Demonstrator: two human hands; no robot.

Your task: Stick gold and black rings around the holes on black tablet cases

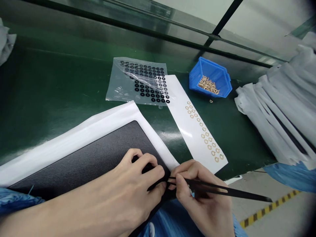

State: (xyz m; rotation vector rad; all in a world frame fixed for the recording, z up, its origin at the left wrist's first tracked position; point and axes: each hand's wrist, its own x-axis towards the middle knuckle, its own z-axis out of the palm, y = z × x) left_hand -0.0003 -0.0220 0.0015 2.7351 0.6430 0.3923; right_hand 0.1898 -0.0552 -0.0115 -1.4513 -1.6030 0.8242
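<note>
My left hand (134, 184) rests with curled fingers on the near right corner of a black textured panel (84, 163), pinching at its edge. That panel lies on a white sheet (81, 131). My right hand (199, 194) is closed round black tweezers (222, 191), whose tips meet my left fingertips at the panel's corner. Whatever sits between the tips is too small to see. Just beyond my hands lies a white strip (187, 121) carrying several small gold rings.
A clear plastic bag (138, 80) holds a sheet of black rings. A blue bin (211, 80) contains gold rings, with one loose beside it. White wrapped parts (281, 105) are stacked at right. The green belt (49, 85) ends at right above a floor with yellow-black tape.
</note>
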